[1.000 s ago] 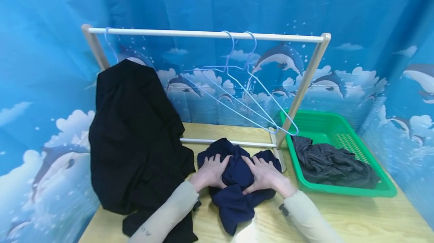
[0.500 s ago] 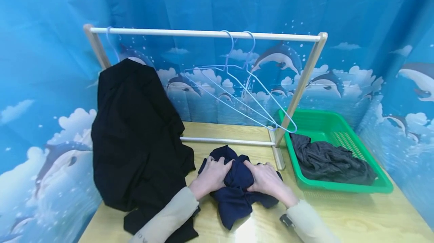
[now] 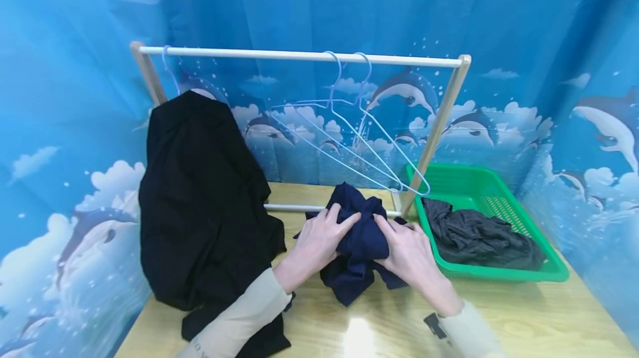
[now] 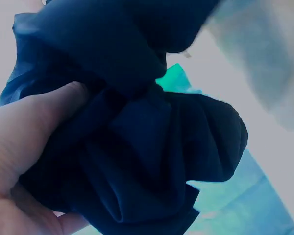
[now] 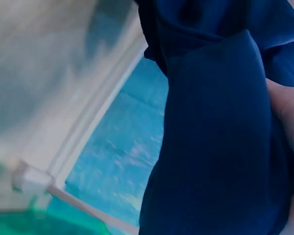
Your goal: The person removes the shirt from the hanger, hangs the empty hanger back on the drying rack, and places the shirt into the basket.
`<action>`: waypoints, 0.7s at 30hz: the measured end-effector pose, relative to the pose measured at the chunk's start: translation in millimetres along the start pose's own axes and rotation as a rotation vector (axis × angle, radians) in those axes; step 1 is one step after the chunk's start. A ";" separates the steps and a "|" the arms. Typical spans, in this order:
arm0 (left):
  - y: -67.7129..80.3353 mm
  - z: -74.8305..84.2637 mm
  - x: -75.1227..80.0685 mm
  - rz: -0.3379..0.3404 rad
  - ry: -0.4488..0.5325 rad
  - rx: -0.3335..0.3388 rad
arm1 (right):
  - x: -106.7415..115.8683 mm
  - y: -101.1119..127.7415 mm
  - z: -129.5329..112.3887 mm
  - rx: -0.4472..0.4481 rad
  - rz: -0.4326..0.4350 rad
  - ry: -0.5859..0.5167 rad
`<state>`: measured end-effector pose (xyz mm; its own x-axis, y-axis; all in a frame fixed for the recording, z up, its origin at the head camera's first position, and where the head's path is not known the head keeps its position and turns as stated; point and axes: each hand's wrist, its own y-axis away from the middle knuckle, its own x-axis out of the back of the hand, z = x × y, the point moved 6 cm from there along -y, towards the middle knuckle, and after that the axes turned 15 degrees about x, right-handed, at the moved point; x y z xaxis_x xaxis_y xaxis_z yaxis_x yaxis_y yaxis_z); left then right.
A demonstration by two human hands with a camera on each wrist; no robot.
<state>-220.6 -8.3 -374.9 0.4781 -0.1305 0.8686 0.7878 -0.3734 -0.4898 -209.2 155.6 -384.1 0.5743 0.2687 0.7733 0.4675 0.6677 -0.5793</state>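
Observation:
A bunched navy blue garment [image 3: 358,241] is lifted off the wooden table [image 3: 499,319] in front of the rack, its lower end still hanging near the tabletop. My left hand [image 3: 320,236] grips its left side and my right hand [image 3: 405,251] grips its right side. In the left wrist view the navy garment [image 4: 137,156] fills the frame, bunched against my palm [image 4: 19,147]. The right wrist view shows the navy garment [image 5: 220,132] in folds, with the skin of my hand [image 5: 286,112] at the right edge.
A small clothes rack [image 3: 299,56] stands on the table. A black garment [image 3: 199,202] hangs at its left end and two pale blue wire hangers [image 3: 349,141] hang near the middle. A green basket [image 3: 499,191] holding a dark grey garment [image 3: 474,238] sits at the right.
Both hands have closed on the navy garment, gathered it and raised it from the table toward the rack. The camera has tilted slightly.

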 end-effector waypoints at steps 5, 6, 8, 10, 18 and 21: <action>-10.7 14.9 27.7 0.098 -0.049 -0.045 | 28.6 1.9 7.6 -0.009 0.088 0.038; -12.6 18.2 31.7 0.120 -0.057 -0.054 | 33.6 3.4 9.1 -0.012 0.102 0.044; -17.3 26.7 38.4 0.159 -0.059 -0.072 | 43.4 8.5 13.3 -0.019 0.119 0.058; -22.7 36.5 42.9 0.195 -0.051 -0.094 | 53.3 14.9 18.3 -0.029 0.130 0.074; -50.3 82.2 60.5 0.286 0.026 -0.183 | 100.9 42.1 43.9 -0.059 0.177 0.160; -62.7 101.9 64.8 0.327 0.047 -0.201 | 118.8 53.1 56.2 -0.080 0.199 0.198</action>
<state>-199.5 100.3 -295.7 0.6698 -0.3125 0.6736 0.5024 -0.4773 -0.7210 -154.0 262.1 -308.5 0.7767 0.2428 0.5812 0.3794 0.5562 -0.7394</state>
